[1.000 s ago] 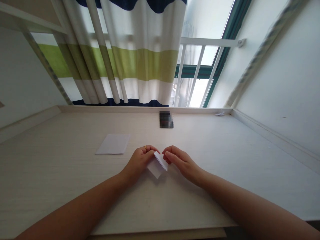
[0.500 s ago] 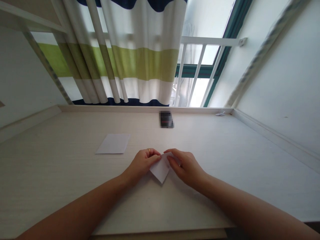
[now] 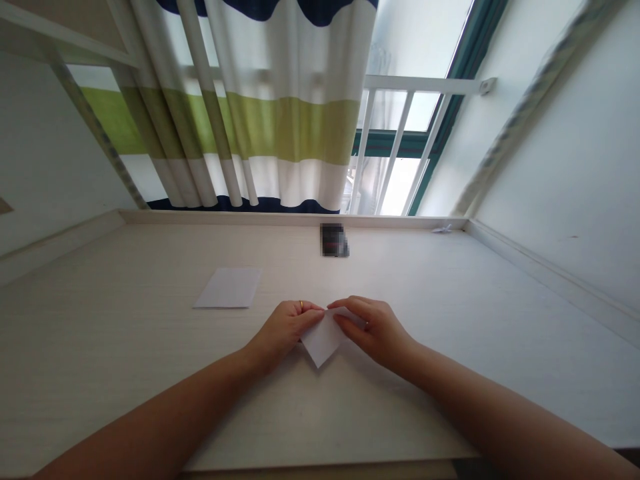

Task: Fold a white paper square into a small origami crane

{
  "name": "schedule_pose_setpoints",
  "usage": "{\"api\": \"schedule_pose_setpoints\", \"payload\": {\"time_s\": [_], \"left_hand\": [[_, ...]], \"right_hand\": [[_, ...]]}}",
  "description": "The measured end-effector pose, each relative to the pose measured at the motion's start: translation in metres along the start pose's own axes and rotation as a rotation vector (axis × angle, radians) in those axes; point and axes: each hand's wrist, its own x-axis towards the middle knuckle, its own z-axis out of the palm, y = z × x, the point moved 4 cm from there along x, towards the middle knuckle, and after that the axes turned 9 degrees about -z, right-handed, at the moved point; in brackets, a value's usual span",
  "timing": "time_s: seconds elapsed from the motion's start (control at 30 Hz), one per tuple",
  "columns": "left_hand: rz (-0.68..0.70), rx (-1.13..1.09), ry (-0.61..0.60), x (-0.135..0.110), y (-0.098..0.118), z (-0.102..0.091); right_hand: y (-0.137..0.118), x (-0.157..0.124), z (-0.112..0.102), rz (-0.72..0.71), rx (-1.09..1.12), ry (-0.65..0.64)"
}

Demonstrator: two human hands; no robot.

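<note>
A small folded white paper (image 3: 320, 340) lies on the pale wooden desk (image 3: 125, 347), its point toward me. My left hand (image 3: 285, 328), with a ring on one finger, pinches the paper's left edge with closed fingers. From the other side, my right hand (image 3: 375, 327) presses its curled fingers down on the paper's upper right part. The two hands nearly touch above the paper.
A flat white sheet (image 3: 229, 297) lies on the desk to the left, farther back. A small dark blurred object (image 3: 334, 240) stands near the desk's back edge. A tiny white folded piece (image 3: 442, 229) sits in the far right corner. Striped curtain (image 3: 260, 127) and window rail hang behind.
The paper's raised flap has been laid down flat. Both hands moved slightly toward me and closed in over the paper, which now lies flatter on the desk.
</note>
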Motion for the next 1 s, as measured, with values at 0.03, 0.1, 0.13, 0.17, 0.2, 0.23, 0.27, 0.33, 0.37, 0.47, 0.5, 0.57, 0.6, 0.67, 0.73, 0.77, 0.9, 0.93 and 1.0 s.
{"api": "schedule_pose_setpoints", "payload": {"time_s": [0.03,0.1,0.13,0.17,0.2,0.23,0.27,0.33,0.37,0.47,0.5,0.57,0.6,0.67,0.73,0.77,0.9,0.93,1.0], "left_hand": [[0.001,0.003,-0.004,0.0,0.0,0.0],[0.004,0.018,-0.002,0.0,0.0,0.0],[0.007,0.027,0.005,0.0,0.001,0.0],[0.012,0.032,0.014,0.0,0.001,0.0],[0.016,0.035,0.023,-0.001,0.001,-0.001],[0.018,0.036,0.032,-0.001,0.001,-0.001],[0.017,0.034,0.037,-0.001,0.001,-0.001],[0.006,0.027,0.035,-0.002,0.001,-0.001],[-0.001,0.026,0.034,-0.002,0.002,-0.001],[-0.021,0.024,0.035,-0.002,0.002,-0.002],[-0.027,0.021,0.036,-0.002,0.003,-0.002],[-0.039,0.007,0.029,-0.003,0.004,-0.002],[-0.042,-0.002,0.023,-0.003,0.004,-0.002],[-0.046,-0.022,0.005,-0.005,0.006,-0.001],[-0.047,-0.04,-0.015,-0.006,0.007,-0.001],[-0.046,-0.047,-0.024,-0.006,0.008,0.0],[-0.04,-0.069,-0.04,-0.006,0.008,0.0],[-0.041,-0.079,-0.042,-0.006,0.008,0.0],[-0.042,-0.104,-0.046,-0.005,0.008,0.0]], "right_hand": [[0.001,0.0,-0.001,-0.002,0.004,0.006],[0.002,0.0,-0.001,0.006,0.012,0.021],[0.003,0.0,-0.001,0.016,0.018,0.026],[0.003,-0.001,-0.001,0.027,0.029,0.031],[0.004,0.0,-0.001,0.039,0.045,0.035],[0.005,0.0,0.0,0.05,0.065,0.037],[0.005,0.0,0.001,0.059,0.089,0.038],[0.006,0.0,0.002,0.069,0.137,0.039],[0.007,0.001,0.003,0.073,0.16,0.036],[0.009,0.001,0.003,0.076,0.213,0.016],[0.01,0.001,0.003,0.076,0.226,0.009],[0.011,0.0,0.002,0.092,0.258,0.003],[0.012,0.0,0.002,0.111,0.28,0.005],[0.015,0.0,0.002,0.169,0.334,0.014],[0.016,-0.001,0.002,0.216,0.38,0.021],[0.016,-0.001,0.002,0.227,0.391,0.021],[0.011,0.0,0.001,0.133,0.358,0.009],[0.009,0.0,0.0,0.085,0.345,0.005],[0.006,0.001,-0.002,-0.005,0.321,0.002]]}}
